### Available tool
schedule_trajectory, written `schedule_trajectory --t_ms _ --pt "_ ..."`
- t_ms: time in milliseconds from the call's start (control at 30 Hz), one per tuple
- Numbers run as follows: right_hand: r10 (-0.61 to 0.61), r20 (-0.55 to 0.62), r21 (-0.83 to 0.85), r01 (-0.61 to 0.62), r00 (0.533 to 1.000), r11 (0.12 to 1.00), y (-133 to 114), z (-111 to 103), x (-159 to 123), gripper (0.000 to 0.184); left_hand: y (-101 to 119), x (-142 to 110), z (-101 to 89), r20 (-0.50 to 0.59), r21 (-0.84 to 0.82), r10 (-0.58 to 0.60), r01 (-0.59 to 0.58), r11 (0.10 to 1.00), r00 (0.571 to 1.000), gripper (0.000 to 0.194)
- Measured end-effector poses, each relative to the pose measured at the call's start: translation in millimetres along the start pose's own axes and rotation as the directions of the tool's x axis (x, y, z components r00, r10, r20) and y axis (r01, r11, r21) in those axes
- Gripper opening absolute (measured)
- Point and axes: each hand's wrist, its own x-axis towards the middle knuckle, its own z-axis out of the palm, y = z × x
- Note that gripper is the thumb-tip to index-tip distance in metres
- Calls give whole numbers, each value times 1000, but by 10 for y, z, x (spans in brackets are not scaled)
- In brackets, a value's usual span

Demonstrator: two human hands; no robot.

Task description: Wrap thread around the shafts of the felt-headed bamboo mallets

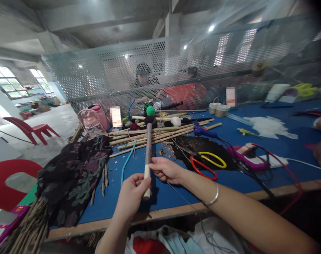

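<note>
Over the front of the blue table I hold a wooden stick (147, 172), its far part wound in grey-brown yarn and its near end bare pale wood. My left hand (134, 190) is closed around the bare end, thumb on top. At the lower edge of the winding, my right hand (167, 170) pinches the grey yarn (185, 200) against the stick. From there a loose strand trails down to my lap. Beyond the wound end lies a dark yarn ball (153, 122), with a green ball (150, 111) behind it.
Several bare sticks (176, 131) lie across the table behind my hands. Scissors (208, 165) rest on black cloth at right, near a glue gun (204, 131) and purple power strip (246, 157). Dark patterned fabric (75, 176) hangs over the left edge. A perforated screen (110, 77) stands behind.
</note>
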Motion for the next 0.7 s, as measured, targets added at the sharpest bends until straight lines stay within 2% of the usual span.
schedule_trajectory --t_ms 100,200,267,333,433,500,600,700 --pt "28 22 13 -28 999 1000 -12 -32 -4 29 -14 -22 -25 76 -133 -76 86 987 994 34" --pt "33 22 9 -33 999 999 -5 -30 -3 28 -29 -49 -13 116 -187 -119 139 972 986 33" --pt "12 6 9 -12 1000 1000 4 -13 -3 30 -33 -53 3 123 -157 -140 159 975 982 36" --pt "-2 -12 1 2 1000 1000 11 6 -3 32 -36 -39 11 86 -54 -119 124 991 989 38" --pt "-7 -21 -23 6 1000 1000 13 19 -3 32 -19 20 0 -37 153 75 -68 986 996 40" --pt "-15 -13 -30 15 1000 999 11 14 1 32 46 90 -20 -120 241 227 -193 951 967 42" --pt "-21 3 -21 21 1000 1000 10 8 13 33 254 264 -61 -223 321 355 -275 906 908 44" --pt "-34 -8 -52 33 999 998 21 31 31 35 499 520 -93 -184 484 466 -333 810 865 37"
